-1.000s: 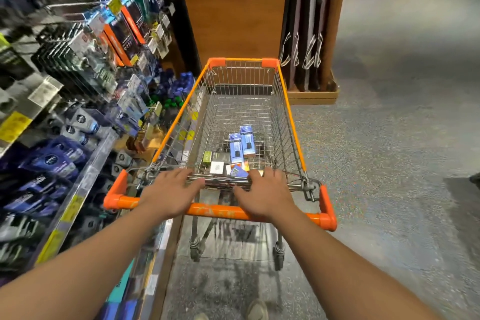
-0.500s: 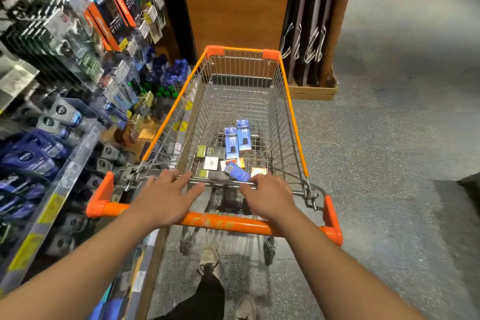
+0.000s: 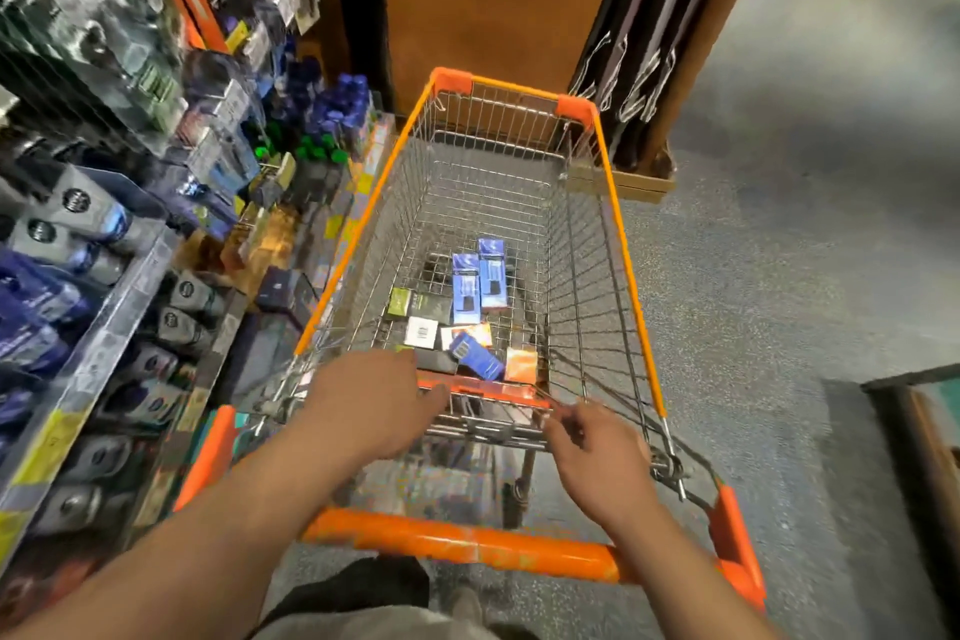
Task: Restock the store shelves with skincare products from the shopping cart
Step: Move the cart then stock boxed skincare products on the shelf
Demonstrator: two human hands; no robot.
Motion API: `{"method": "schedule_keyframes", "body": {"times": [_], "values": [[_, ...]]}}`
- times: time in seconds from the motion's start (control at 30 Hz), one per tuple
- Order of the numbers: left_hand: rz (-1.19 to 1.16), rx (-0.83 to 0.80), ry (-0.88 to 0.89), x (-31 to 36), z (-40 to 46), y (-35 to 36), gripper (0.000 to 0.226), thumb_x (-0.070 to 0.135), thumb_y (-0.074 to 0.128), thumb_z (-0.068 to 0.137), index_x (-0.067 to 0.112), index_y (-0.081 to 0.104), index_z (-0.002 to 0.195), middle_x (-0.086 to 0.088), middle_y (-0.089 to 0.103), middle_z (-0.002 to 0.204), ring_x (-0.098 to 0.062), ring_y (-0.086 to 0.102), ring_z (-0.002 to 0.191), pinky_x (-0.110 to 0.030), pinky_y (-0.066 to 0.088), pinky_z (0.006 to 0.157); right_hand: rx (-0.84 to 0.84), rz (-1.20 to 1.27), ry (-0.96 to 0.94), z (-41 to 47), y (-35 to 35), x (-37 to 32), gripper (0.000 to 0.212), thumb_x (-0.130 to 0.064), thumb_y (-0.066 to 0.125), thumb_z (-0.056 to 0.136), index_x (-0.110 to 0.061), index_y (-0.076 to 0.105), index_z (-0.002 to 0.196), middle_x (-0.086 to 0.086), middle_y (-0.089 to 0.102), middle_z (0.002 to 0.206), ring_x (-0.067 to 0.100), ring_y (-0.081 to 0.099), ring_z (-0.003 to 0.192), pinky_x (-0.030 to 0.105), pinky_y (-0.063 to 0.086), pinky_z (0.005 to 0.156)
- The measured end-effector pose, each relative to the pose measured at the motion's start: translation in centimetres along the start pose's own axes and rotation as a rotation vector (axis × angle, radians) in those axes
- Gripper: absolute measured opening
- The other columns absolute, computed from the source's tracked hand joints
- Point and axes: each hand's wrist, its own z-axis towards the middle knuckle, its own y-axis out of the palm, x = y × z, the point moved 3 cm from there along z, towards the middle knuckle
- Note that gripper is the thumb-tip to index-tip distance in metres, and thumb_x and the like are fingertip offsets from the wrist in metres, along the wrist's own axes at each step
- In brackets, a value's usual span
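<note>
Both hands are out over the near end of the cart, past the orange handle. My left hand is flat, palm down, fingers together and stretched forward over the wire rim, holding nothing. My right hand sits just beside it with the fingers curled loosely inward, thumb near the forefinger; it is blurred, but I see nothing held in it. Down on the basket floor lie the boxes: two tall blue boxes side by side, a dark box with a green end left of them, a white box nearer me, then a small blue box tilted next to an orange one. On my left, shelves full of dark and blue bottles run close alongside the cart
</note>
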Motion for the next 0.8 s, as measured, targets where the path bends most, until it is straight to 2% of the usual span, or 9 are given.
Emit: {"method": "schedule_keyframes", "body": {"times": [0.1,0.23,0.3,0.37,0.47,0.57,0.63,0.7,0.8], "values": [[-0.074,-0.052,0.001,-0.8,1.7,-0.9,0.058,0.066,0.039,0.099,0.033,0.051,0.145,-0.006,0.063,0.139,-0.029,0.058,0.127,-0.034,0.047,0.096,-0.001,-0.036,-0.001,0.5,0.0,0.2,0.026,-0.061,0.045,0.091,-0.041,0.057,0.079,-0.011,0.064,0.084,0.016,0.063,0.083,0.034,0.047,0.08],[-0.14,-0.12,-0.002,-0.8,3.5,-0.8,0.056,0.064,0.04,0.098,0.033,0.052,0.144,-0.006,0.066,0.133,-0.029,0.06,0.121,-0.033,0.045,0.085,-0.056,-0.063,0.066,1.7,-0.2,-0.1,0.028,-0.06,0.049,0.094,-0.04,0.055,0.077,-0.011,0.064,0.083,0.018,0.063,0.08,0.031,0.04,0.063],[-0.151,-0.13,0.004,-0.5,3.9,-0.4,0.054,0.063,0.039,0.098,0.035,0.051,0.143,-0.005,0.067,0.129,-0.028,0.061,0.12,-0.035,0.047,0.087,-0.081,-0.059,0.11,2.3,-0.1,-0.3,0.027,-0.062,0.048,0.093,-0.039,0.059,0.083,-0.012,0.064,0.077,0.017,0.064,0.079,0.03,0.042,0.063],[-0.129,-0.143,0.015,-0.3,4.5,0.1,0.057,0.064,0.036,0.099,0.034,0.048,0.145,-0.004,0.065,0.133,-0.028,0.06,0.122,-0.037,0.049,0.093,-0.113,-0.057,0.133,3.0,0.1,-0.4,0.027,-0.063,0.047,0.091,-0.04,0.062,0.094,-0.013,0.066,0.075,0.015,0.066,0.079,0.03,0.049,0.068],[-0.133,-0.188,-0.004,0.0,6.2,0.9,0.062,0.068,0.032,0.099,0.035,0.042,0.15,-0.003,0.066,0.132,-0.028,0.06,0.121,-0.037,0.048,0.087,-0.178,-0.052,0.142,4.4,0.4,-0.4,0.03,-0.06,0.048,0.091,-0.038,0.063,0.105,-0.013,0.07,0.076,0.013,0.067,0.078,0.032,0.053,0.076],[-0.237,-0.268,-0.055,0.2,8.2,1.4,0.051,0.064,0.036,0.098,0.039,0.049,0.14,0.006,0.067,0.098,-0.021,0.066,0.096,-0.032,0.051,0.076,-0.239,0.028,0.112,6.4,1.2,-0.1,0.032,-0.056,0.053,0.092,-0.033,0.064,0.113,-0.01,0.071,0.079,0.011,0.067,0.072,0.033,0.055,0.073],[-0.317,-0.282,-0.104,0.2,9.5,1.7,0.036,0.061,0.041,0.097,0.044,0.054,0.125,0.013,0.064,0.087,-0.015,0.065,0.084,-0.03,0.048,0.069,-0.293,0.111,0.081,8.1,1.7,-0.4,0.034,-0.054,0.057,0.094,-0.031,0.064,0.117,-0.008,0.071,0.082,0.012,0.067,0.07,0.032,0.054,0.068],[-0.393,-0.268,-0.15,0.4,10.8,1.6,0.028,0.062,0.045,0.096,0.05,0.056,0.119,0.011,0.065,0.091,-0.017,0.067,0.084,-0.03,0.046,0.068,-0.363,0.147,0.035,10.0,2.1,-1.1,0.028,-0.048,0.058,0.098,-0.028,0.063,0.117,-0.007,0.07,0.081,0.012,0.067,0.07,0.031,0.05,0.063],[-0.405,-0.287,-0.174,0.6,13.2,1.8,0.04,0.061,0.046,0.097,0.04,0.059,0.129,-0.002,0.069,0.107,-0.024,0.066,0.091,-0.032,0.05,0.082,-0.463,0.169,0.022,13.4,3.1,-2.1,0.013,-0.039,0.058,0.099,-0.027,0.061,0.1,-0.007,0.066,0.079,0.014,0.063,0.068,0.029,0.047,0.062]]}}
